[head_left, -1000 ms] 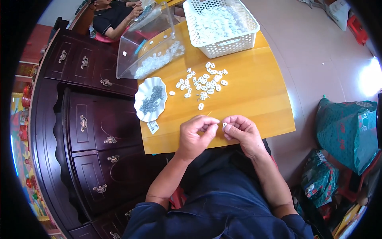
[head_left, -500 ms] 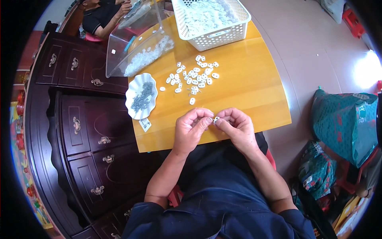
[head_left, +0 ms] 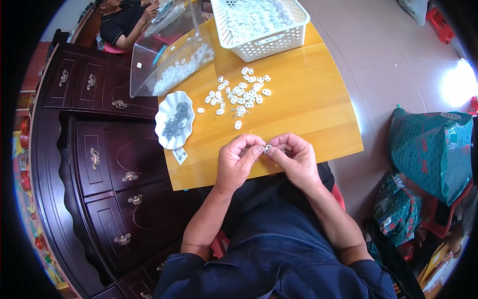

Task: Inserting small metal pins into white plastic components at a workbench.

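Over the near edge of the wooden table, my two hands meet fingertip to fingertip. My right hand (head_left: 296, 160) is closed, its thumb and forefinger pinching a small white oval plastic piece (head_left: 268, 148) with holes in it. My left hand (head_left: 238, 160) is closed in a pinch right against that piece; what its fingertips hold is too small to tell. Just beyond lies a single white two-hole piece (head_left: 238, 124), with several more scattered farther off. A white scalloped dish (head_left: 160, 118) at the left holds small grey metal bits (head_left: 176, 122) that look like screws.
A clear plastic bin (head_left: 142, 79) with translucent pieces stands far left. A white perforated basket (head_left: 271, 51) full of white pieces is at the back. Dark drawers (head_left: 107, 164) border the left. Green bags (head_left: 423, 149) lie right. Another person (head_left: 122, 25) sits far left.
The view has shifted slightly, so the table's things appear a little to the left and higher. Both hands keep their pinch around the white piece.
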The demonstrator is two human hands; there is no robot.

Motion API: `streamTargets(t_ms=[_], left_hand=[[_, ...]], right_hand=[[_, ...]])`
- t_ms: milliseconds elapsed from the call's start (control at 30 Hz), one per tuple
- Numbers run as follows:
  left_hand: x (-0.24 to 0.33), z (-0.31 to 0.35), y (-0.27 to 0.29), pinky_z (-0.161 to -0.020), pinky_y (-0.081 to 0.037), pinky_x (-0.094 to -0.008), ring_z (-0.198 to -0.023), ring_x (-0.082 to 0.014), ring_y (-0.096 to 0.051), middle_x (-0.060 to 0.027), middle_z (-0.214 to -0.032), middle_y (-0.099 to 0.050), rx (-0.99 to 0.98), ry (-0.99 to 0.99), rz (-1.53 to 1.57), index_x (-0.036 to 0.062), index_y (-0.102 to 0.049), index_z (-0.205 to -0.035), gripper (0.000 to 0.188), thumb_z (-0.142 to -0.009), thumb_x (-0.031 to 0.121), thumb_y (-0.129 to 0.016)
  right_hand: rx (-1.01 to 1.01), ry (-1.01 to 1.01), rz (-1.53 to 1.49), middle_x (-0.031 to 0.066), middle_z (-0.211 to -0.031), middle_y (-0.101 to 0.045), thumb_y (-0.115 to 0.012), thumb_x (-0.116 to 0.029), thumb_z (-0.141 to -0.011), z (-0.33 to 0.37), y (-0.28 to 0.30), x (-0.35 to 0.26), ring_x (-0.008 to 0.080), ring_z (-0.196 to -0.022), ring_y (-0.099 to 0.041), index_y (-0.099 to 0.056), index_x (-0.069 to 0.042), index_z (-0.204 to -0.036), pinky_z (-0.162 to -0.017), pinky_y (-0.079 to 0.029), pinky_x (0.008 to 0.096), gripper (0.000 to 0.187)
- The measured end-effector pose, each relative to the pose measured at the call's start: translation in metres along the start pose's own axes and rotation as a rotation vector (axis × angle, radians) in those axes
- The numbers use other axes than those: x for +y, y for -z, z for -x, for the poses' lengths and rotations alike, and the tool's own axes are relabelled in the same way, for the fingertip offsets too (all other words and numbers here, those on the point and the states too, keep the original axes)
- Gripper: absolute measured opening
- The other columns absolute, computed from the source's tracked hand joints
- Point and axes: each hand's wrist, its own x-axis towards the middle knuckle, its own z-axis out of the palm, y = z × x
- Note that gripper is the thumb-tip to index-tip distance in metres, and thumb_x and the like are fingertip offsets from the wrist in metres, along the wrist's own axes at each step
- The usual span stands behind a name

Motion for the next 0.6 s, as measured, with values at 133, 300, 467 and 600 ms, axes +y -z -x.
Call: streamTargets(t_ms=[133,300,467,600], left_hand=[[0.004,0.001,-0.002,-0.068,-0.049,-0.021,-0.075,-0.0041,-0.059,-0.0002,-0.086,-0.069,0.017,-0.036,-0.102,-0.0009,-0.069,-0.099,0.006,-0.099,0.005,-0.068],[0.002,0.001,-0.003,-0.069,-0.051,-0.0239,-0.073,-0.0071,-0.061,-0.0021,-0.084,-0.069,0.034,-0.008,-0.186,-0.0023,-0.07,-0.096,0.007,-0.098,0.004,-0.068],[0.002,0.001,-0.004,-0.067,-0.051,-0.024,-0.073,-0.0067,-0.061,-0.0025,-0.085,-0.07,0.046,0.033,-0.207,-0.0023,-0.07,-0.096,0.008,-0.098,0.005,-0.069],[0.006,0.0,-0.003,-0.066,-0.05,-0.021,-0.077,-0.0047,-0.062,-0.0018,-0.089,-0.071,0.037,0.131,-0.096,-0.0015,-0.071,-0.099,0.008,-0.098,0.006,-0.07]], right_hand=[[0.041,0.028,0.063,0.0013,-0.085,-0.074,-0.073,-0.007,-0.095,0.001,0.001,0.006,0.004,-0.075,-0.066,-0.07,0.001,-0.1,-0.066,-0.053,0.0209,0.009],[0.149,0.242,0.409,0.0062,-0.078,-0.075,-0.074,-0.003,-0.09,0.003,-0.005,0.001,0.0089,-0.073,-0.071,-0.072,0.0,-0.094,-0.068,-0.057,0.0251,0.006],[0.168,0.386,0.565,0.0091,-0.078,-0.075,-0.075,-0.002,-0.088,0.003,-0.007,-0.004,0.0124,-0.072,-0.074,-0.072,0.0,-0.093,-0.066,-0.057,0.0263,0.006],[0.159,0.292,0.473,0.0086,-0.08,-0.076,-0.075,-0.003,-0.089,0.001,-0.005,-0.005,0.0122,-0.073,-0.074,-0.072,0.0,-0.093,-0.067,-0.058,0.0269,0.006]])
